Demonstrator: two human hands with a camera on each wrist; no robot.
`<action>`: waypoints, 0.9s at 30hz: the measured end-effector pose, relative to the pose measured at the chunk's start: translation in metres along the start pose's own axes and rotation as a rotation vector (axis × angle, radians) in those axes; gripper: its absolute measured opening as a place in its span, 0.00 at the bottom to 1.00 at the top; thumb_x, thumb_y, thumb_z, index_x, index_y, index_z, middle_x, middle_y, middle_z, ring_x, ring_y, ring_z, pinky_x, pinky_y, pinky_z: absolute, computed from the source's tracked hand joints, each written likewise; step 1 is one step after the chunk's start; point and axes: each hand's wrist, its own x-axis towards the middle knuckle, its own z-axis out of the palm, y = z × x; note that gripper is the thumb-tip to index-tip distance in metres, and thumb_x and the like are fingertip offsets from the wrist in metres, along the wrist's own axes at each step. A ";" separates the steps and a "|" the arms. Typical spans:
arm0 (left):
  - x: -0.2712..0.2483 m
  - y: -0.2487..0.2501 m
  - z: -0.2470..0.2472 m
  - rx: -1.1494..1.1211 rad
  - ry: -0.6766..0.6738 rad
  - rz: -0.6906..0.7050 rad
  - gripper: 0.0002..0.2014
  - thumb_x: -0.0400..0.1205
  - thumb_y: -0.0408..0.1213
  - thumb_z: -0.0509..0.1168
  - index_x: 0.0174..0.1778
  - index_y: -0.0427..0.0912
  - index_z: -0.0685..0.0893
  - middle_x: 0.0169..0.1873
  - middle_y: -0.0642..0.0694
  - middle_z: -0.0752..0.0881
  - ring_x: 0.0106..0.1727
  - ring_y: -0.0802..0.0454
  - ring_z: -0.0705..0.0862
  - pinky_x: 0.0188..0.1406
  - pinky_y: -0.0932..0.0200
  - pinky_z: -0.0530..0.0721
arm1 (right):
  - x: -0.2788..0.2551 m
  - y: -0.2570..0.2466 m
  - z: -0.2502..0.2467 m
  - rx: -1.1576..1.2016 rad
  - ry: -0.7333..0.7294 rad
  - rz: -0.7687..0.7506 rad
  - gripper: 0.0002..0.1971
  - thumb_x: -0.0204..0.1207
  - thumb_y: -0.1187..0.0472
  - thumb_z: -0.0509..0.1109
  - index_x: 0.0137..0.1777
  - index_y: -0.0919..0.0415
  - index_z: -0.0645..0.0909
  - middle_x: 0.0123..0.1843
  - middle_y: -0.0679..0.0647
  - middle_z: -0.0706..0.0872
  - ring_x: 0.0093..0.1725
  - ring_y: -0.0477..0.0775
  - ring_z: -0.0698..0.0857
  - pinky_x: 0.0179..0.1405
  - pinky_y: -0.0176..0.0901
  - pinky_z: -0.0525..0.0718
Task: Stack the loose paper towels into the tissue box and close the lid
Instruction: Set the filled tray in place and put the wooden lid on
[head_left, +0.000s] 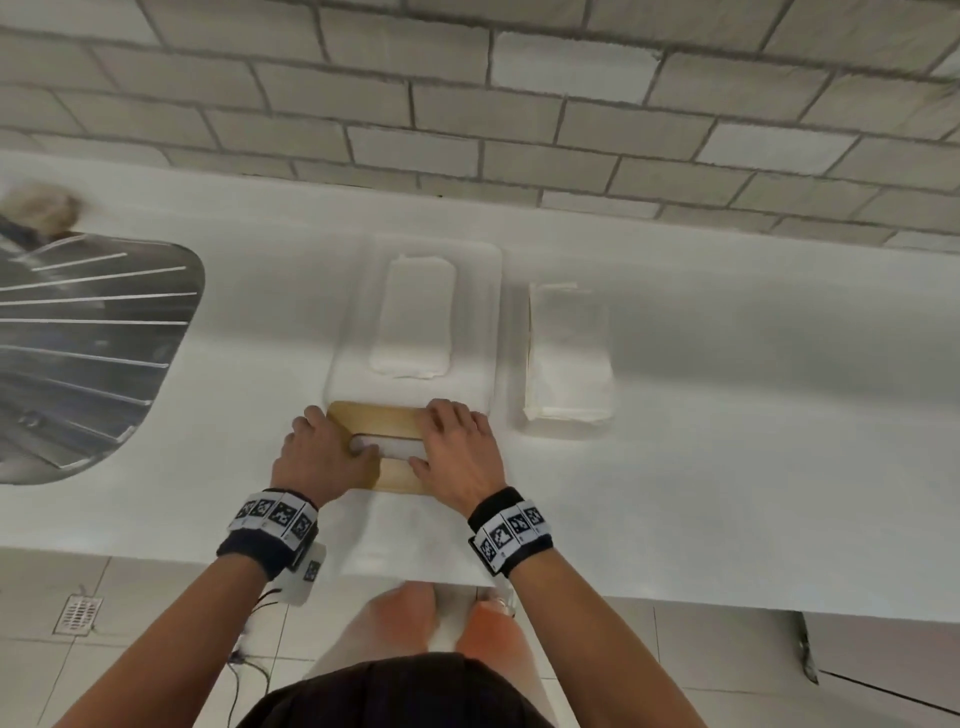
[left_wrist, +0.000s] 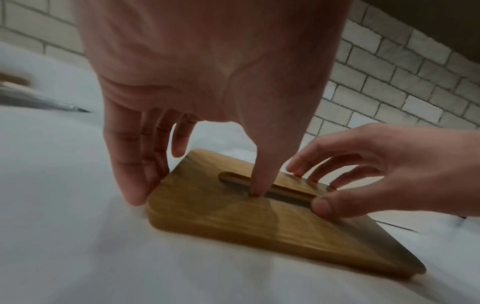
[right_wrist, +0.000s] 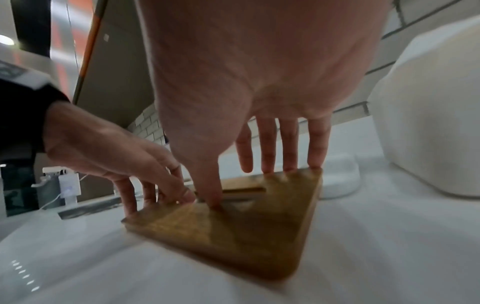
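Head view: both hands (head_left: 389, 452) grip the wooden lid (head_left: 384, 421); paper towels (head_left: 569, 353) beside tissue box (head_left: 483, 312).

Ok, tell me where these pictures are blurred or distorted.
Head view: sharp in the middle, the brick wall bowed by the wide lens. Left wrist view: the slotted wooden lid soft. Right wrist view: its near edge smeared, the right hand looming large.

No readable text; the wristbands (head_left: 275, 519) carry only black-and-white marker patterns.

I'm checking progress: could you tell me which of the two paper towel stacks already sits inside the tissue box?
The left stack, lying within the open white box; the right stack rests on the counter.
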 end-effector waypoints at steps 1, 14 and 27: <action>-0.001 -0.001 0.001 -0.012 -0.003 0.000 0.32 0.81 0.53 0.74 0.64 0.32 0.69 0.62 0.31 0.80 0.63 0.26 0.83 0.54 0.37 0.82 | 0.003 -0.002 0.003 -0.024 0.002 0.010 0.24 0.75 0.53 0.78 0.70 0.58 0.83 0.66 0.57 0.85 0.61 0.63 0.84 0.61 0.58 0.83; -0.011 0.082 -0.095 -0.291 0.530 0.573 0.27 0.85 0.45 0.75 0.79 0.43 0.79 0.69 0.42 0.85 0.68 0.40 0.81 0.64 0.47 0.83 | -0.011 0.029 -0.093 -0.022 0.401 0.215 0.35 0.86 0.46 0.72 0.89 0.57 0.69 0.60 0.60 0.89 0.57 0.65 0.85 0.48 0.57 0.89; 0.031 0.209 -0.005 -0.291 -0.031 0.686 0.28 0.93 0.52 0.60 0.87 0.42 0.71 0.81 0.37 0.78 0.79 0.36 0.80 0.77 0.45 0.79 | 0.011 0.149 -0.102 0.039 0.186 0.638 0.28 0.89 0.49 0.67 0.77 0.73 0.74 0.66 0.73 0.79 0.60 0.73 0.80 0.63 0.62 0.79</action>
